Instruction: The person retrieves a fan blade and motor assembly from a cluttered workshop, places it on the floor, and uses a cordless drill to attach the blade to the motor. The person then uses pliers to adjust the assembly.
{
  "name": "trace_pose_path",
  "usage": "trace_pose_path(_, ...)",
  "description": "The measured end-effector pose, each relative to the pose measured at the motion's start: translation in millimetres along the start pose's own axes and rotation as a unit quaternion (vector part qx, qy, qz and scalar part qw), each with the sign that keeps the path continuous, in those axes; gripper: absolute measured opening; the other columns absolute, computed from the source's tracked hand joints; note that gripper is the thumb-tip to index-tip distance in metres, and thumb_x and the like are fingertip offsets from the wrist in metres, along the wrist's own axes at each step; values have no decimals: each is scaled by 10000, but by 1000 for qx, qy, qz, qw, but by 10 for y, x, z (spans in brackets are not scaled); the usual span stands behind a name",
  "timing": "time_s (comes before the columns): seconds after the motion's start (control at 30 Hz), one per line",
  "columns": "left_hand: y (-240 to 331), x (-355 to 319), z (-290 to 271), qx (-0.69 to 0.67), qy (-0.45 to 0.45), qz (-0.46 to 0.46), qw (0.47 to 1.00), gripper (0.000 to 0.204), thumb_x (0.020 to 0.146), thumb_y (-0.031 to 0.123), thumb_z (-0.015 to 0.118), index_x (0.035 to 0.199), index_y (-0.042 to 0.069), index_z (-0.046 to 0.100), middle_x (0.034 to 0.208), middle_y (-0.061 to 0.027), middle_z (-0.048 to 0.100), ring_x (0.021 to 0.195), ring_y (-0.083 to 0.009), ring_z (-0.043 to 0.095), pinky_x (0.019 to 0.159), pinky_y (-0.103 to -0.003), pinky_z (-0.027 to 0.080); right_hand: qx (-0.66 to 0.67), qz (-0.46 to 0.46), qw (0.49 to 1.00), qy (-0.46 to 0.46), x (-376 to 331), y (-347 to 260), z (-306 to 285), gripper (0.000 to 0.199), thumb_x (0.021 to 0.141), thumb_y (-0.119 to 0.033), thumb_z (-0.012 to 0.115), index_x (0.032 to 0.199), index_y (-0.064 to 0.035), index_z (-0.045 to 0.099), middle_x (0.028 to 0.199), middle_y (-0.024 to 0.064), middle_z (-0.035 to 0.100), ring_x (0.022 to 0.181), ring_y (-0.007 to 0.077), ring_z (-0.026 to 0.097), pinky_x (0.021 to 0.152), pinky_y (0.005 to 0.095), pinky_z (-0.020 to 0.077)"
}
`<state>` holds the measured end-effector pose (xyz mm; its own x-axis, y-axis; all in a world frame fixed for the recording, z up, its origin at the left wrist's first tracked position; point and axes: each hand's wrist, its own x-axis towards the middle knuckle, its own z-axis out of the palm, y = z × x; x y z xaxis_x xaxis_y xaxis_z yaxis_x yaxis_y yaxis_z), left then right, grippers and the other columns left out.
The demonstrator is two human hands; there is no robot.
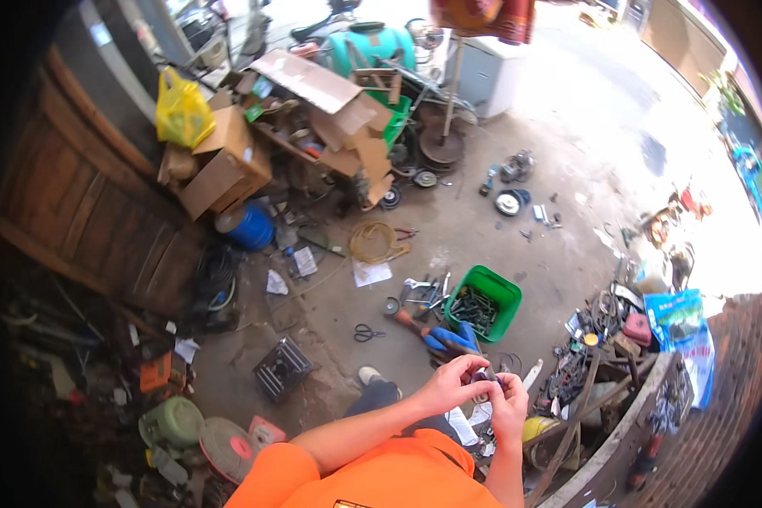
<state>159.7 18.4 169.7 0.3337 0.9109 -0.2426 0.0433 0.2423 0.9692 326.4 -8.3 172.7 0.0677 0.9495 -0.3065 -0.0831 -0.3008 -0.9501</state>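
Observation:
My left hand (pixel 450 386) and my right hand (pixel 510 408) meet in front of my chest. Both are closed, with fingertips pinching a small dark part (pixel 485 378) between them; its exact kind is too small and too covered to tell. Just beyond the hands, a blue work glove (pixel 455 336) lies on the ground. Past it stands a green bin (pixel 511 315) with many metal pieces inside, perhaps bolts. To the bin's left lie several hand tools (pixel 425 289), a wrench among them. A pair of black scissors (pixel 367 334) rests farther left.
A black metal box-like unit (pixel 283 370) sits on the ground at left. Cardboard boxes (pixel 233 161) and a blue drum (pixel 245 226) are piled far left. Scrap parts (pixel 571 372) crowd a low ledge (pixel 597 468) at right. Motor parts (pixel 510 201) lie farther off.

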Motion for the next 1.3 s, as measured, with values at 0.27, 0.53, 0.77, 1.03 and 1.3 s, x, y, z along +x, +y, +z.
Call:
trace_pose_path(0.27,-632,-1136,-1397,-209,295,33,932,306,900,-23,593,1202,6,554,995,-27,614,811,-85,586,678,-239,504,37,135,919,-368,245,282,2052,274,874,-27,687,1085,-11,513,952,79,620,763,145,632,679,261,525)
trace_pose_path(0.53,-1521,-1933,-1378,27,714,-148,684,412,795,105,698,1172,56,538,987,-182,702,920,-328,694,788,-438,531,-331,-271,679,-597,-236,719,3371,279,719,11,694,934,-40,522,809,138,586,744,293,650,643,406,509)
trace_pose_path(0.77,-1155,-2540,-1324,-718,485,97,490,530,949,627,423,709,164,513,628,23,486,534,-125,491,445,-216,376,-418,-352,531,-648,-272,1352,3909,343,684,-36,722,970,-52,534,981,184,602,857,424,630,737,491,516)
trace_pose_path(1.03,-1056,-2965,-2045,-557,748,284,222,300,1015,378,463,864,147,581,800,10,547,785,-122,532,708,-291,461,-405,-90,575,-705,-956,1249,3996,271,737,-176,745,781,1,544,701,171,654,666,238,655,622,371,513)
trace_pose_path(1.3,-1469,-3728,-2555,-20,875,9,483,307,890,158,521,1136,10,629,1157,-181,635,1093,-263,596,940,-363,467,-358,-211,486,-769,-1572,1271,5172,134,760,-76,667,787,17,574,685,204,647,630,322,664,601,407,521)
